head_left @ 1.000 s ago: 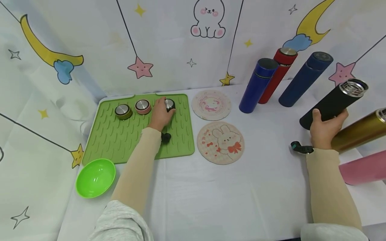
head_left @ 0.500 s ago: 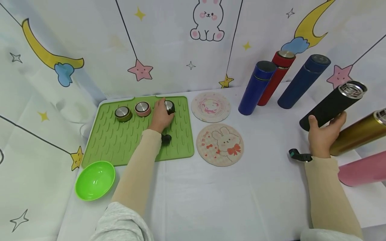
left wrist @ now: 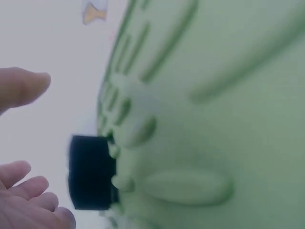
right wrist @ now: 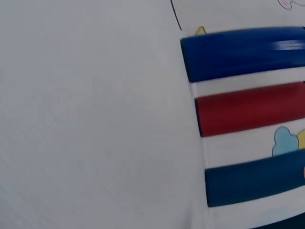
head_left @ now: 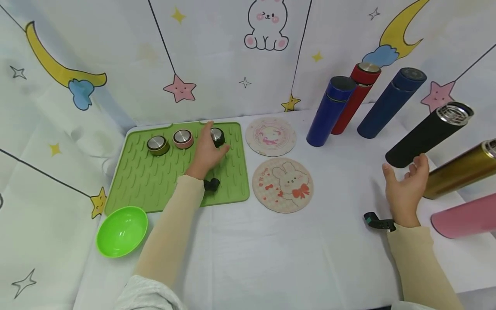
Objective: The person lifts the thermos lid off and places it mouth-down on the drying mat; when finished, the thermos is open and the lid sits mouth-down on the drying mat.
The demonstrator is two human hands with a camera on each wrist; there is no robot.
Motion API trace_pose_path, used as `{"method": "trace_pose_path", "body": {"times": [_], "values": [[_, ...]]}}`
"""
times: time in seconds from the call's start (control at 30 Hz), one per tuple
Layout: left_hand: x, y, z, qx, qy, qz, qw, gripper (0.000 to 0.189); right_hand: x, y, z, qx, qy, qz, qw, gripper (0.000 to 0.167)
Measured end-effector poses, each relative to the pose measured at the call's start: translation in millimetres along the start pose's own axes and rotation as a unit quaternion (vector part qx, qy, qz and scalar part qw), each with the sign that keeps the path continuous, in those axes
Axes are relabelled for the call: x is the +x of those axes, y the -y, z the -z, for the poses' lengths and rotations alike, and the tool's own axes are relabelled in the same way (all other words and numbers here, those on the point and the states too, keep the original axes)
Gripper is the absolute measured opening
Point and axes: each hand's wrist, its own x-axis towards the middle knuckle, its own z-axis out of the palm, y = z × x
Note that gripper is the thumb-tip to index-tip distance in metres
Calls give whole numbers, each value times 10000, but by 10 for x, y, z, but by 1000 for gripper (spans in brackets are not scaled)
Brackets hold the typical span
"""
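My left hand [head_left: 206,155] hovers with thumb and fingers spread around a black bottle lid [head_left: 218,137] on the green drying mat [head_left: 155,189]. In the left wrist view the fingers stand apart from this lid [left wrist: 93,172]. A pink lid [head_left: 183,138] and an olive-gold lid [head_left: 158,145] sit left of it on the mat. On the right, my right hand [head_left: 406,196] is relaxed and holds nothing, just in front of the black thermos bottle [head_left: 424,138]. That bottle stands upright with its steel mouth uncovered. The right hand does not show in its wrist view.
Beyond stand a blue bottle [head_left: 329,114], a red bottle [head_left: 354,103] and a dark blue bottle [head_left: 389,105], all capped. Nearer are a gold bottle [head_left: 457,172] and a pink one [head_left: 465,217]. Two round coasters [head_left: 267,202] lie mid-table; a green bowl [head_left: 122,232] is at left.
My right hand has let go of the black thermos bottle and drawn back toward me. My left hand's thumb and fingers have spread away from the black lid.
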Motion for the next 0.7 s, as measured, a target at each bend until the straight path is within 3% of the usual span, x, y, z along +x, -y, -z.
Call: {"method": "trace_pose_path", "body": {"times": [0.23,0.47,0.7], "values": [[-317,-213,-1,-311,253,-120,9991,96,31,-47,-173,-152,28,831,9964,76],[-808,-309,-60,-745,608,-657,9932,94,364,82,-347,-413,647,314,9966,78],[-1417,-253,-91,-1565,1006,-732,9798,88,876,199,-593,-807,959,84,9921,96]]}}
